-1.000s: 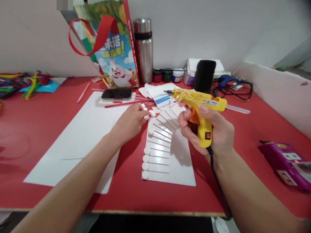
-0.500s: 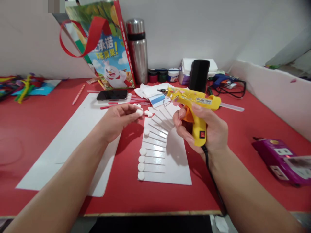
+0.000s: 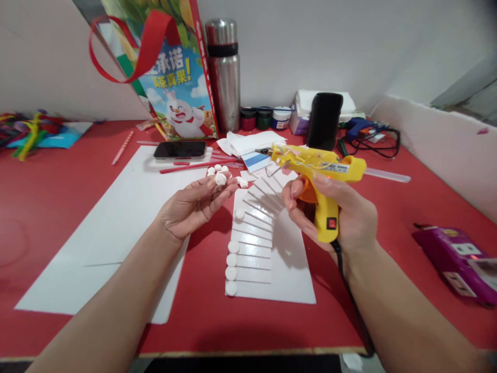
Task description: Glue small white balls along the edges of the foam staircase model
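Note:
A small white round piece (image 3: 220, 178) is pinched between the thumb and fingers of my left hand (image 3: 196, 204), palm turned partly up. My right hand (image 3: 334, 212) grips a yellow glue gun (image 3: 318, 159) by its handle, nozzle pointing left. Between the hands lies a white card (image 3: 291, 269) with a fan of white strips (image 3: 254, 249) on it. Several white discs (image 3: 231, 273) sit at the strips' left ends. More white round pieces (image 3: 218, 168) lie just behind my left hand.
White sheets (image 3: 104, 217) lie at left with a phone (image 3: 179, 149) at their far end. Behind stand a gift bag (image 3: 178, 88), a steel flask (image 3: 224, 77), paint jars (image 3: 264, 118) and a dark phone (image 3: 325, 122). A purple device (image 3: 454, 259) lies right.
My left hand has rolled palm-up, its fingers more spread, with the white piece showing on top. The view has shifted slightly; the glue gun remains in my right hand.

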Action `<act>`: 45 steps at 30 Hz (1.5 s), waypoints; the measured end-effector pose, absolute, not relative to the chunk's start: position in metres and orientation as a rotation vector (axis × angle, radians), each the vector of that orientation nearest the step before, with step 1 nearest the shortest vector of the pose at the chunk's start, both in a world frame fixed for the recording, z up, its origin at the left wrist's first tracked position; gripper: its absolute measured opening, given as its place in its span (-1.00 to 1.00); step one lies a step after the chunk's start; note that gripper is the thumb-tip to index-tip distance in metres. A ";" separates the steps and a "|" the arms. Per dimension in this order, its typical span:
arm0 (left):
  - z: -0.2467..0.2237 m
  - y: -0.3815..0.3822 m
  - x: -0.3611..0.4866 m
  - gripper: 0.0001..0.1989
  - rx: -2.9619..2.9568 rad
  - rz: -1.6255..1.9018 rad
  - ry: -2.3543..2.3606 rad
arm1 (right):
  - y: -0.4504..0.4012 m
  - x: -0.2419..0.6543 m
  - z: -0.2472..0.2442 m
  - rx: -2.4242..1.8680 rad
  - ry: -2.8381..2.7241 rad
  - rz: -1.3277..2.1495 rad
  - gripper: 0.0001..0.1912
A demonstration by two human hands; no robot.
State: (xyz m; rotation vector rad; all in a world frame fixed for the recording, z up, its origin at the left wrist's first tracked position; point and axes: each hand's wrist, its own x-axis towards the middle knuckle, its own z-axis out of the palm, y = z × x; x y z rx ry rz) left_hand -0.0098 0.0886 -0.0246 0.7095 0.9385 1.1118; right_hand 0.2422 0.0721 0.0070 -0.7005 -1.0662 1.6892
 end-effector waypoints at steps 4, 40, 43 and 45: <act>-0.025 0.088 -0.011 -0.82 0.740 1.125 0.943 | 0.073 0.241 0.008 -0.697 -1.062 1.697 -0.71; -0.020 0.082 -0.003 -0.78 0.884 1.314 0.965 | 0.067 0.237 0.003 -0.814 -1.252 1.601 -0.75; -0.020 0.084 -0.005 -0.83 0.744 1.255 0.896 | 0.063 0.235 0.004 -0.855 -1.248 1.594 -0.76; -0.020 0.084 -0.003 -0.83 0.677 1.237 0.862 | 0.061 0.234 0.004 -0.876 -1.228 1.602 -0.75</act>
